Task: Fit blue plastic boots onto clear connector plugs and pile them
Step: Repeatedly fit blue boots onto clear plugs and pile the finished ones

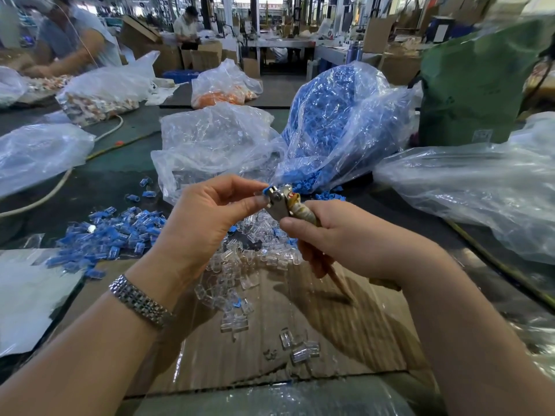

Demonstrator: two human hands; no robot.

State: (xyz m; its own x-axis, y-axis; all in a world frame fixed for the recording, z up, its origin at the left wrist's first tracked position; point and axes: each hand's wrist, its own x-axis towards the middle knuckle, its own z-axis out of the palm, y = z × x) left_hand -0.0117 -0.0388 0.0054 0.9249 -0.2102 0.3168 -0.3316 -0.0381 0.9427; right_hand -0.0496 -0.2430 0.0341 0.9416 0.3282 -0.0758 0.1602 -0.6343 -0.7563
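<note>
Above cardboard sheet [345, 319], left hand [204, 217] pinching small blue plastic boot [266, 191], right hand [339, 235] gripping taped-handle metal pliers [285, 204]

boots [326, 121] blue | plugs [240, 265] clear | cardboard [345, 334] brown

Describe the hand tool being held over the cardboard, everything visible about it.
The hand tool looks like small pliers: a dull grey metal head with a pivot, and handles wrapped in worn yellowish tape. It is held up over the table, head tilted up-left. The right hand grips its handles, which run down through the fist and poke out below. Its head meets a small blue piece pinched by the left hand; the jaw opening is hidden.
</note>
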